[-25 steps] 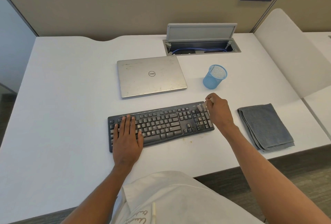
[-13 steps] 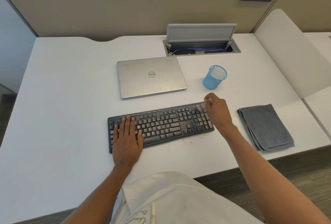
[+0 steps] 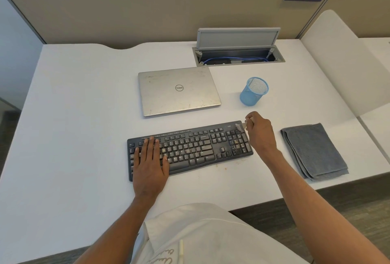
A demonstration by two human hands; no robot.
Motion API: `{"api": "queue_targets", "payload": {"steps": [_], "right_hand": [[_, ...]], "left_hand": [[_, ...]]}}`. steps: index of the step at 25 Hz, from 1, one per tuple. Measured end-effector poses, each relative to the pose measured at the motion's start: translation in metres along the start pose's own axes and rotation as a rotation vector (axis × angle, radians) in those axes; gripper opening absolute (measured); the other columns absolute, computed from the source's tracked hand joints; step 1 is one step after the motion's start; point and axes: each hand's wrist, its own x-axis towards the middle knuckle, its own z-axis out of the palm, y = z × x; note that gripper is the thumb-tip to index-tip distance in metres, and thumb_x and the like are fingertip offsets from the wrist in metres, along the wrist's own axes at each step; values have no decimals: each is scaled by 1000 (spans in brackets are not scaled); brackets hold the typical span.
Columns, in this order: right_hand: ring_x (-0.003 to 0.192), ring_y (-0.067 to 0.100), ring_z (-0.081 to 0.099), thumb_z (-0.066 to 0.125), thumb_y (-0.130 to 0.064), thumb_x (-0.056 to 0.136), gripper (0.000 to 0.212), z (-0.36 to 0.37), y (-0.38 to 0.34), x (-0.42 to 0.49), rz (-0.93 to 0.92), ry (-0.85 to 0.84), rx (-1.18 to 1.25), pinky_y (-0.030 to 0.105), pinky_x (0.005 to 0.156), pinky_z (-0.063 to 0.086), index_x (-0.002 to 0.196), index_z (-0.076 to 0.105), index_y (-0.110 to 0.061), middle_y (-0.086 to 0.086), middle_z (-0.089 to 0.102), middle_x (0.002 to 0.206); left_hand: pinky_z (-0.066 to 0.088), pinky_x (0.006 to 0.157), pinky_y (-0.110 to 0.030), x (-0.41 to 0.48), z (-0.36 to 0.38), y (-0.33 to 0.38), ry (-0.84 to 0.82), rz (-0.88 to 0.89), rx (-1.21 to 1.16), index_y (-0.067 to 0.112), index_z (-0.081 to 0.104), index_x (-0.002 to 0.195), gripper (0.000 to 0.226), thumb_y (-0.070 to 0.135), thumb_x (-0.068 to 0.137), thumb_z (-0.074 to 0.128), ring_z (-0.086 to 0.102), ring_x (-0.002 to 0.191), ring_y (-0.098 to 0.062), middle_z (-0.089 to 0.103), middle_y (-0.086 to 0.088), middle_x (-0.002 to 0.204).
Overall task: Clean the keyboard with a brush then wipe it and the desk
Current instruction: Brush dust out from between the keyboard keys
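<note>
We see a dark keyboard (image 3: pixel 190 149) lying on the white desk (image 3: pixel 73 116), near the front edge, a little turned so that its right end is farther from the person. The left hand (image 3: pixel 150 164) lies flat on the left part of the keyboard, with the fingers straight and together on the keys; it grasps nothing. The right hand (image 3: pixel 260 132) is at the far right corner of the keyboard, and its fingers are curled around a small pale brush (image 3: pixel 240 125). The tip of the brush is over that corner, above the number pad. We cannot tell if the bristles touch the surface. On the number pad there are brownish crumbs (image 3: pixel 237 144).

A folded grey cloth (image 3: pixel 314 150) lies on the desk to the right of the keyboard, apart from it.

Behind the right hand stands a blue mesh cup (image 3: pixel 253 91), upright, with its mouth open upward; inside we see its mesh wall. To the left of it lies a closed silver laptop (image 3: pixel 178 90).

Farther back, a cable box (image 3: pixel 238 56) is sunk into the desk, and its grey lid (image 3: pixel 237 37) stands raised. In the box we see blue cables (image 3: pixel 213 60) lying along the bottom. What else is in there is too dark to tell.
</note>
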Motion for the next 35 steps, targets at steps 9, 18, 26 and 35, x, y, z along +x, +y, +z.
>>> {"api": "queue_targets", "payload": {"steps": [9, 18, 26, 35], "right_hand": [[74, 30, 59, 43, -16, 104, 15, -5, -1, 2, -1, 22, 21, 38, 61, 44, 94, 55, -17, 8, 66, 81], [75, 31, 60, 44, -15, 103, 15, -7, -2, 4, 29, -7, -19, 42, 65, 49, 95, 56, -13, 9, 66, 82], [75, 33, 62, 45, -12, 102, 15, -6, 0, 2, 45, -39, -60, 41, 65, 51, 97, 59, -9, 12, 69, 83], [75, 33, 63, 45, -12, 102, 16, -6, 3, 1, 66, -72, -63, 43, 65, 52, 98, 60, -8, 14, 70, 85]], "left_hand": [[19, 131, -54, 0, 0, 0, -14, -2, 5, 5, 43, 160, 63, 38, 109, 29, 33, 158, -30, 39, -14, 168], [19, 131, -55, 0, 0, 0, -20, -1, -2, 6, 41, 161, 63, 38, 108, 30, 32, 158, -30, 39, -14, 168], [20, 131, -55, 0, 0, 0, -22, -5, -11, 6, 41, 161, 63, 39, 109, 27, 32, 159, -29, 39, -13, 168], [17, 132, -53, 0, 1, -1, -23, -6, -1, 7, 41, 161, 63, 39, 109, 30, 31, 159, -29, 38, -13, 168]]}}
